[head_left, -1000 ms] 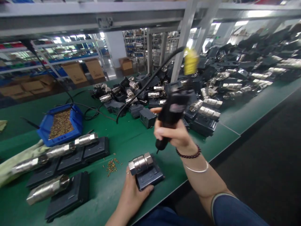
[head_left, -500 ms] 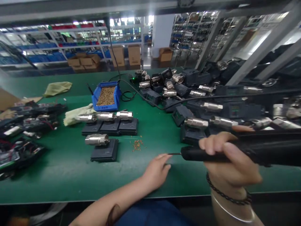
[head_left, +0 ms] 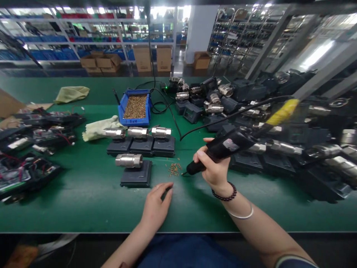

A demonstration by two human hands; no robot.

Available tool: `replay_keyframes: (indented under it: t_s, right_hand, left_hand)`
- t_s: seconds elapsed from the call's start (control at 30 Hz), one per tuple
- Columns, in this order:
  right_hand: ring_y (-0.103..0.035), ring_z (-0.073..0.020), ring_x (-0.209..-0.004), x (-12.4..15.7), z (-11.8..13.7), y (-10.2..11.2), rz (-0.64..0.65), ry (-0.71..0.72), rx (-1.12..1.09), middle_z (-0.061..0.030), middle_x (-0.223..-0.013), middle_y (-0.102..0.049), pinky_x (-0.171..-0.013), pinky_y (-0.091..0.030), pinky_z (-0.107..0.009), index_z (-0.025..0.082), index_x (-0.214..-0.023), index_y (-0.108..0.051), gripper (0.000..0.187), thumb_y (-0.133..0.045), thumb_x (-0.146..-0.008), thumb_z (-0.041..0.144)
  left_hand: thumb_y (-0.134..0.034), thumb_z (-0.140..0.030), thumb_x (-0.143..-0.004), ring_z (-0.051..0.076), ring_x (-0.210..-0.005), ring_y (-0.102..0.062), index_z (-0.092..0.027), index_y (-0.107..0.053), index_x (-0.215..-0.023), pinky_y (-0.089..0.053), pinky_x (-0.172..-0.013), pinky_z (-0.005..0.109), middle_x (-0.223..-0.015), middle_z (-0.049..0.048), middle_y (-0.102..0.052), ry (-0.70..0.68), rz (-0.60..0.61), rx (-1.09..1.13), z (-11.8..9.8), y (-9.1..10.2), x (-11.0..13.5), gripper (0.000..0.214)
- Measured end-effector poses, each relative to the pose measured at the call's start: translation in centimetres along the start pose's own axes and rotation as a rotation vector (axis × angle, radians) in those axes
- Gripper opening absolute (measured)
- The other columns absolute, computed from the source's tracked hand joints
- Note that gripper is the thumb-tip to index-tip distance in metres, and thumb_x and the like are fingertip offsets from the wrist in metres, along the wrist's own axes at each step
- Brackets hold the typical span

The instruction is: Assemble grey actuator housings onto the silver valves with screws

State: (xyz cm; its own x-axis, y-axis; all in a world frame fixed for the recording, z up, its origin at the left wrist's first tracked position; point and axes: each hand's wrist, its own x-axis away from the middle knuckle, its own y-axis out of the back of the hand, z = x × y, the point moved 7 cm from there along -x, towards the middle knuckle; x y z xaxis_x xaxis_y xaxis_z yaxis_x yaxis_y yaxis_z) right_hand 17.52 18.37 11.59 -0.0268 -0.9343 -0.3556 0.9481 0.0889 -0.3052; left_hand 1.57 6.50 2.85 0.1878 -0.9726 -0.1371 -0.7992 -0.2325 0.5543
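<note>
My right hand (head_left: pixel 216 167) grips a black electric screwdriver (head_left: pixel 228 145), its bit pointing down and left at a small pile of brass-coloured screws (head_left: pixel 174 169). A tiny bright piece, perhaps a screw, shows at the bit's tip. My left hand (head_left: pixel 157 201) rests low over the table just below the pile, thumb and forefinger curved with a gap between them. I see nothing held there. Beside it, up and left, sits a dark grey housing (head_left: pixel 136 175) with a silver metal fitting (head_left: pixel 129 160) on top. Three similar housings (head_left: pixel 141 145) stand in a row behind it.
A blue bin (head_left: pixel 136 122) full of screws stands behind the row, with a pale cloth glove (head_left: pixel 97 129) nearby. Many more housings (head_left: pixel 262 163) crowd the right side. Opened units with wires (head_left: pixel 30 171) lie at left. A black cable (head_left: pixel 200 125) crosses the table.
My right hand has swung the screwdriver left and down, bringing its bit to the screw pile. My left hand has left the bit and moved left. The view has shifted slightly.
</note>
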Motion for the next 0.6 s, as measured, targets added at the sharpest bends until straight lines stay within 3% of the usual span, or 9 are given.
replay_keyframes:
  t_s: [0.2, 0.3, 0.43, 0.6]
  right_hand:
    - [-0.052, -0.0107, -0.043, 0.8, 4.5, -2.2, 0.071, 0.008, -0.163, 0.0092, -0.054, -0.055, -0.048, -0.045, -0.027, 0.026, -0.100, -0.057, 0.030, -0.063, -0.071, 0.017]
    - [-0.050, -0.0103, -0.042, 1.1, 5.8, -3.0, 0.116, -0.014, -0.200, 0.0090, -0.053, -0.053, -0.048, -0.045, -0.026, 0.028, -0.099, -0.059, 0.029, -0.065, -0.072, 0.017]
    - [-0.048, -0.0102, -0.043, 1.3, 6.3, -3.5, 0.161, -0.040, -0.209, 0.0082, -0.054, -0.050, -0.048, -0.044, -0.027, 0.029, -0.100, -0.059, 0.026, -0.067, -0.076, 0.021]
    - [-0.045, -0.0110, -0.041, 1.2, 5.9, -3.9, 0.139, -0.070, -0.200, 0.0082, -0.053, -0.047, -0.047, -0.043, -0.028, 0.031, -0.097, -0.060, 0.026, -0.070, -0.073, 0.025]
  left_hand:
    - [-0.066, -0.026, -0.084, 0.024, -0.092, -0.071, -0.021, -0.070, -0.107, -0.058, -0.086, 0.037, -0.098, 0.0084, -0.076, -0.140, -0.058, -0.046, -1.3, -0.1, -0.9, 0.023]
    - [-0.064, -0.026, -0.087, 0.021, -0.086, -0.071, -0.021, -0.072, -0.101, -0.059, -0.081, 0.033, -0.092, 0.0069, -0.076, -0.197, -0.064, -0.025, -2.1, 0.0, -1.0, 0.017]
    - [-0.059, -0.026, -0.091, 0.019, -0.076, -0.071, -0.021, -0.074, -0.088, -0.058, -0.075, 0.029, -0.081, 0.0052, -0.076, -0.199, -0.110, 0.009, -2.4, 0.8, -0.8, 0.016]
    - [-0.062, -0.029, -0.089, 0.018, -0.073, -0.071, -0.023, -0.075, -0.083, -0.058, -0.073, 0.029, -0.078, 0.0035, -0.076, -0.106, -0.106, 0.058, -1.7, 1.5, -1.0, 0.016]
